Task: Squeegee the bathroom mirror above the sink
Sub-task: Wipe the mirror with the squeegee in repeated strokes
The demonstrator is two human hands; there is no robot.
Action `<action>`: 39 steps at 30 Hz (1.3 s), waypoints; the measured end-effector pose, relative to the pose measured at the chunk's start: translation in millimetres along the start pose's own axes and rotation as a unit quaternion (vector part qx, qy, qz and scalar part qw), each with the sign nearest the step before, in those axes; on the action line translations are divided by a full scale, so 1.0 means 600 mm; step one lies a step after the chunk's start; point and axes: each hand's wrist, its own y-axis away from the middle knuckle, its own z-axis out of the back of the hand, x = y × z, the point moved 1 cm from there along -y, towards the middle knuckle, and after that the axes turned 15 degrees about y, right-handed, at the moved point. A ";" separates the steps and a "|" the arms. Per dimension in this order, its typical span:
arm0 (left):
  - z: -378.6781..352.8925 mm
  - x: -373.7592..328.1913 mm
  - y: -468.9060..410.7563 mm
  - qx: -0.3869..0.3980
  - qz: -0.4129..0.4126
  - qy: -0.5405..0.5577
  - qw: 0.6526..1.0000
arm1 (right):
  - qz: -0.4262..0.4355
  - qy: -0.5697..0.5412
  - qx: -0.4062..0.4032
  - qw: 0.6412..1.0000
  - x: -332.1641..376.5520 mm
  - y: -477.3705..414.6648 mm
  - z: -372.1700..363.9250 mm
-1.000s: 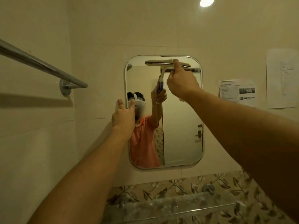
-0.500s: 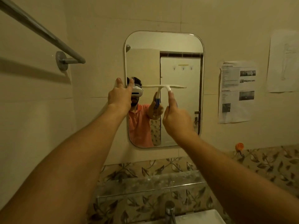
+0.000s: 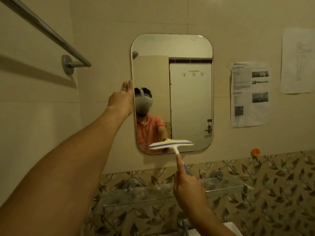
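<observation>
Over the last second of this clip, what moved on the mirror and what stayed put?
The squeegee, held in the right hand, travelled down the mirror from its top edge, past the middle, to the bottom edge, where its blade now tilts. The grip on the handle did not change. The left hand stayed braced at the mirror's left edge. The camera view dropped as well.

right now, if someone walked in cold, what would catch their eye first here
First the rounded mirror in the middle of the beige wall, with a person in an orange shirt reflected in it. Next the white squeegee with a blue stripe at the mirror's bottom edge, held by the right hand, while the left hand rests against the mirror's left edge. Printed sheets hang to the right.
</observation>
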 end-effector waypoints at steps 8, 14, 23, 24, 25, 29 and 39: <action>-0.008 -0.006 0.000 0.008 0.007 -0.006 1.000 | 0.056 -0.050 -0.061 0.995 0.022 -0.086 0.124; -0.008 -0.008 -0.005 0.007 0.017 0.024 1.000 | 0.070 -0.079 -0.180 0.978 0.120 -0.265 0.341; -0.004 0.009 0.000 0.031 0.014 0.070 0.997 | 0.047 -0.042 -0.161 0.985 0.218 -0.367 0.419; 0.001 0.008 0.000 0.035 0.005 0.052 0.998 | 0.044 -0.034 -0.160 0.986 0.220 -0.363 0.412; 0.002 0.009 0.000 0.043 -0.005 0.040 0.998 | 0.041 -0.026 -0.159 0.986 0.219 -0.357 0.403; 0.010 0.016 0.000 0.048 -0.012 0.032 0.998 | 0.039 -0.022 -0.153 0.987 0.204 -0.323 0.357; 0.016 0.045 0.003 0.084 -0.007 0.082 0.993 | 0.034 0.003 -0.102 0.994 0.144 -0.180 0.182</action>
